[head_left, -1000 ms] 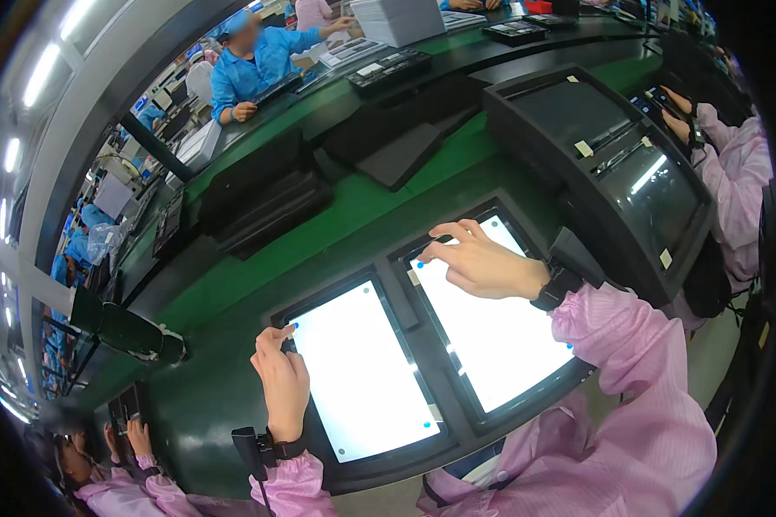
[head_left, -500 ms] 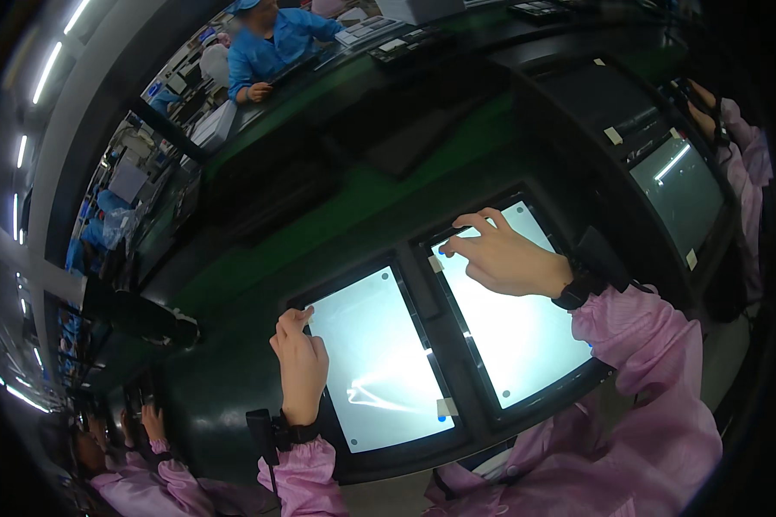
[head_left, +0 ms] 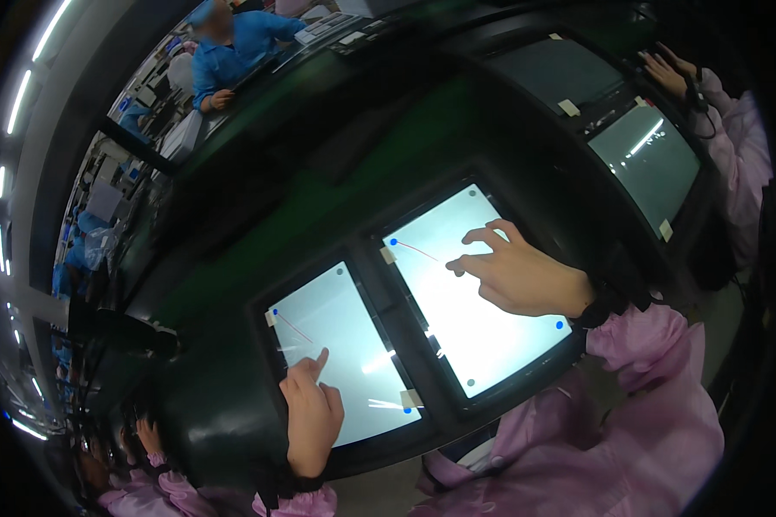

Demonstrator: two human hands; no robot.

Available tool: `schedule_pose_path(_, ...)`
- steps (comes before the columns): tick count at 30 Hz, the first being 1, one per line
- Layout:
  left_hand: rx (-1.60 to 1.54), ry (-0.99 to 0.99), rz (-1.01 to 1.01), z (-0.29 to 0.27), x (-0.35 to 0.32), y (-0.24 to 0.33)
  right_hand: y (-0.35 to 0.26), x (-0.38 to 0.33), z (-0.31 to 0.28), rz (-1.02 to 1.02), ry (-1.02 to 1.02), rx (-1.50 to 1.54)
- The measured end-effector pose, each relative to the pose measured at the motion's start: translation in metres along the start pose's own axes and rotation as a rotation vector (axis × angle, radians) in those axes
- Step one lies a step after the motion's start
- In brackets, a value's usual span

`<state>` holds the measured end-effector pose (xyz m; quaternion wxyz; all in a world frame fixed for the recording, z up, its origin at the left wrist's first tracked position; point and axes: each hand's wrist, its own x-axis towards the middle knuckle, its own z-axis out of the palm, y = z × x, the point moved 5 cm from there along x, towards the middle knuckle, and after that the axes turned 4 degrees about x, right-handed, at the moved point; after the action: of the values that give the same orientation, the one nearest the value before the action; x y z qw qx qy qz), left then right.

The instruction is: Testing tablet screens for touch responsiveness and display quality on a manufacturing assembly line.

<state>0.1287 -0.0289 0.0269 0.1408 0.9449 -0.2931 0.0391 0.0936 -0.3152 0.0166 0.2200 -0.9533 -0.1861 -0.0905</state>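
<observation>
Left screen (head_left: 358, 332): lit white, set on the dark counter (head_left: 211, 379) before the person; blue dot (head_left: 275, 312) at its upper left corner, pale tape (head_left: 412, 398) near its lower right

Right screen (head_left: 461, 332): likewise lit, just beside the first, dark frame between; its own blue dot (head_left: 394, 242) at the upper left corner

Left hand (head_left: 313, 418): over the left screen's lower left part; index extended, other fingers (head_left: 302, 372) loosely curled, nothing held; contact with the glass cannot be told

Right hand (head_left: 526, 274): over the right screen; fingers (head_left: 478, 235) spread and bent, nothing held; contact likewise uncertain

Changes from the earlier frame: both hands, then at the upper left corners, now lie farther in toward each screen's middle; both corner dots stand uncovered; a thin red line (head_left: 295, 327) on the left screen and a red streak (head_left: 417, 250) on the right, unseen before, run from dot toward fingertip
</observation>
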Motion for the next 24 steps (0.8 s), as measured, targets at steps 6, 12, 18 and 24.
schedule_pose_path(6,0.017,-0.155,0.04,0.005,-0.036,0.046,-0.008,-0.048,-0.012,0.055,-0.036,0.006)
schedule_pose_path(12,-0.034,-0.151,0.118,0.011,-0.058,0.069,-0.015,-0.089,-0.02,0.139,-0.087,0.029)
schedule_pose_path(18,-0.042,-0.162,0.129,0.017,-0.069,0.082,-0.017,-0.115,-0.022,0.23,-0.132,0.062)
schedule_pose_path(24,-0.031,-0.146,0.039,0.024,-0.08,0.08,-0.02,-0.133,-0.021,0.239,-0.131,0.058)
